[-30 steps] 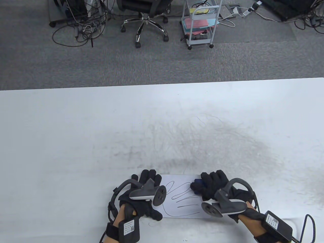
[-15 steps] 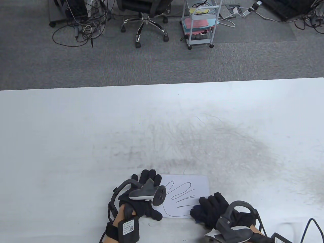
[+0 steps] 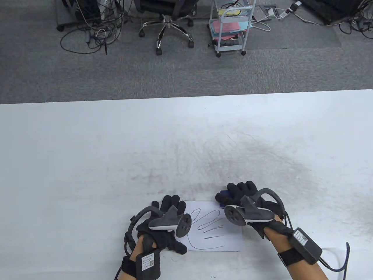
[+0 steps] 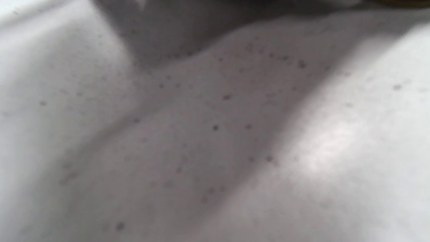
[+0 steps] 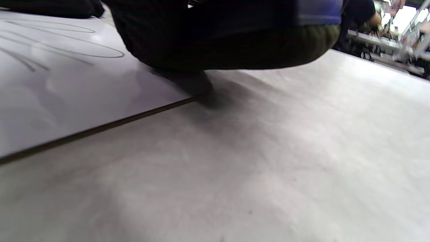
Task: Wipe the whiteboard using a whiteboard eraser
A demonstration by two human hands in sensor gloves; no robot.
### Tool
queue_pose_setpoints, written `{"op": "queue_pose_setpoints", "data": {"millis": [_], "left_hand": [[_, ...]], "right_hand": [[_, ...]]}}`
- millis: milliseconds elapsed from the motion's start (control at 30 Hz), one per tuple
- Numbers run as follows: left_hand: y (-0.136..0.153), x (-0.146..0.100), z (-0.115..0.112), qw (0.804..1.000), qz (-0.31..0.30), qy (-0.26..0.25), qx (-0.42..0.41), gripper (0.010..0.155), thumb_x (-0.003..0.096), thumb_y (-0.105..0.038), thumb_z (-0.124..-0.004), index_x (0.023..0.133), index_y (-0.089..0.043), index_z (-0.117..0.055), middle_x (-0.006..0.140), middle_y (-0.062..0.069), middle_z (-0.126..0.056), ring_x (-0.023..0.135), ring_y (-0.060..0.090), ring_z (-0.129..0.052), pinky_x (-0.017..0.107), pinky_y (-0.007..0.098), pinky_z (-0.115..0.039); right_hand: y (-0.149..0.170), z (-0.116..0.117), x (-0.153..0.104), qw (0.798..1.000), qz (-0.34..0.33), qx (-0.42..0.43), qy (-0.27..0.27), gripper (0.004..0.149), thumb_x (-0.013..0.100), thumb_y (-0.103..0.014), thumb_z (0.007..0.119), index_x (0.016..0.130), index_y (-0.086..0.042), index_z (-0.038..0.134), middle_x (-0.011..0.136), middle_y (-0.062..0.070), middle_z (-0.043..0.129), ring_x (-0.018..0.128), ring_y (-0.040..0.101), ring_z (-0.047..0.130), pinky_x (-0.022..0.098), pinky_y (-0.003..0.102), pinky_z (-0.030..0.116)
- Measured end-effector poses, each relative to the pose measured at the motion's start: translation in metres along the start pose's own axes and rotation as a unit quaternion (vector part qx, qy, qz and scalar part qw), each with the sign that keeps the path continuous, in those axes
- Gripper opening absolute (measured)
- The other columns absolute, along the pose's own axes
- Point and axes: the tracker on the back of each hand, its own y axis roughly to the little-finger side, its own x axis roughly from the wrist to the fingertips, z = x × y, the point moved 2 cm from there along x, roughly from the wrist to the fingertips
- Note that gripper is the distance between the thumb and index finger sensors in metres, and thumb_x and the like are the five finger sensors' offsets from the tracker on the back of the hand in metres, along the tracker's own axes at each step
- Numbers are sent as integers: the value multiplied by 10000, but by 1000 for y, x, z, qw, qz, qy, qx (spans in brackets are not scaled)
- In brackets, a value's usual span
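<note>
A small whiteboard (image 3: 214, 236) with black scribbled loops lies on the table near the front edge. My left hand (image 3: 170, 204) rests flat on the board's left edge, fingers spread, holding nothing. My right hand (image 3: 242, 191) grips a blue whiteboard eraser (image 3: 223, 196) at the board's far right corner. In the right wrist view the board (image 5: 67, 87) with its lines is at the left, and the gloved fingers (image 5: 208, 37) press the eraser's blue top (image 5: 319, 13) down at the board's corner. The left wrist view shows only a blurred white surface.
The white table (image 3: 87, 151) has grey smudges (image 3: 247, 163) across its middle. Beyond its far edge are carpet, an office chair (image 3: 167, 23), a white cart (image 3: 231, 26) and loose cables. My right wrist's cable (image 3: 346, 256) trails at the front right.
My right hand has carried the eraser from the board's near right corner up to its far right corner, after first sweeping down that side. My left hand has not moved.
</note>
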Motion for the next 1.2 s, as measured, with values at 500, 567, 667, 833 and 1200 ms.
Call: {"op": "queue_pose_setpoints", "data": {"millis": [500,567,667,833,1200], "left_hand": [[0,0,1,1000,4,1,2,1324,228,-816,-586,1058,-49,104,1096,293,128,1016,551,1,734,721,-256],[0,0,1,1000,4,1,2,1324,230,-816,-586,1057,-48,105,1096,295,127,1015,552,2,735,721,-254],[0,0,1,1000,3,1,2,1323,231,-815,-587,1058,-47,103,1096,297,127,1015,554,0,735,721,-255],[0,0,1,1000,1,1,2,1325,231,-816,-585,1058,-45,104,1094,298,128,1012,557,1,733,723,-254],[0,0,0,1000,2,0,0,1323,231,-817,-583,1058,-47,106,1094,296,130,1012,553,5,732,721,-250]], "right_hand": [[-87,0,-98,984,-145,-102,23,571,606,-476,637,1134,-342,469,1197,199,646,995,433,784,755,652,649],[-86,0,-96,985,-141,-102,18,567,607,-469,633,1135,-349,462,1214,193,622,1011,439,765,762,661,628],[-80,0,-86,989,-123,-85,11,561,611,-455,631,1133,-367,448,1233,187,587,1053,445,718,775,688,578],[-49,1,-50,998,-58,-36,-8,557,625,-428,625,1138,-374,416,1264,189,520,1099,460,646,794,713,516],[3,0,13,999,15,8,-32,552,626,-418,625,1133,-379,410,1265,167,523,1101,457,642,799,708,504]]}}
